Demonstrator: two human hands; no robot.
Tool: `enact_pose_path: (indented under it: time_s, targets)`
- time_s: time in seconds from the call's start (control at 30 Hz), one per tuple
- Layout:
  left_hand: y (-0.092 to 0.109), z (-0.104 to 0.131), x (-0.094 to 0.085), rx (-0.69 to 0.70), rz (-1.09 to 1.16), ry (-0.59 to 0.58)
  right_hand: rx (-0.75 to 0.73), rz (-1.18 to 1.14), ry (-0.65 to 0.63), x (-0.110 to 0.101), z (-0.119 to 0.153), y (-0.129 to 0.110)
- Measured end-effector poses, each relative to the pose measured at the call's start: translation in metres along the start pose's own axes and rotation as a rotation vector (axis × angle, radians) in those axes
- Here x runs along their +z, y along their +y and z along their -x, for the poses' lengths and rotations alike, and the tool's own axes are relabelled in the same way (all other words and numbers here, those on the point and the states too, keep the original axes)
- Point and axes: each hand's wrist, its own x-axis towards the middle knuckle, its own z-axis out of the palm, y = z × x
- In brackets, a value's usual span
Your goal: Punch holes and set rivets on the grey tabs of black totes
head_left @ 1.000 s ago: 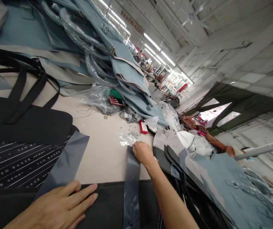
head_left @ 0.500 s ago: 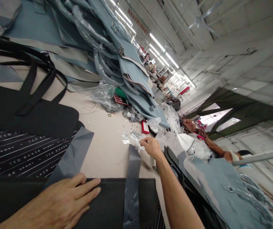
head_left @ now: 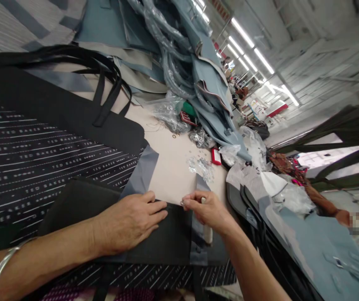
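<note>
Grip of my right hand (head_left: 210, 211): closed, with a small metal piece (head_left: 182, 202) pinched between thumb and forefinger. A pale-handled tool (head_left: 208, 235) sits beneath the palm. My left hand (head_left: 131, 223) is released, palm down, spread on the black panel (head_left: 173, 230).

Location: the panel lies along the near edge of the desk (head_left: 163, 167); the pinched piece is at the panel's far edge. Loose metal pieces (head_left: 201, 165) lie beyond, near a red box (head_left: 216, 156).

Status, as judged: one piece is picked out from the loose ones and brought to the panel; it is not seen fixed, and many remain loose.

Orientation: the panel's long axis runs left to right. A grey strip (head_left: 198, 238) crosses it, pointing towards the desk's far side.
</note>
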Motion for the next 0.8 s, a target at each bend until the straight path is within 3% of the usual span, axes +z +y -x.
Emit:
enact_pose_path:
  time_s: [0.17, 0.43, 0.6, 0.8]
  targets:
    - [-0.001, -0.001, -0.001, 0.021, -0.015, -0.036, -0.091, 0.151, -0.027, 0.028, -0.006, 0.015]
    - [0.001, -0.003, -0.002, 0.025, -0.033, -0.044, -0.018, 0.264, 0.019, 0.028, -0.007, 0.007]
    - [0.002, -0.002, 0.000, 0.026, -0.053, -0.049, 0.079, 0.204, 0.020, 0.027, -0.009, 0.007]
    - [-0.001, -0.003, 0.013, 0.090, -0.179, -0.083, 0.190, -0.024, -0.078, 0.024, -0.020, 0.010]
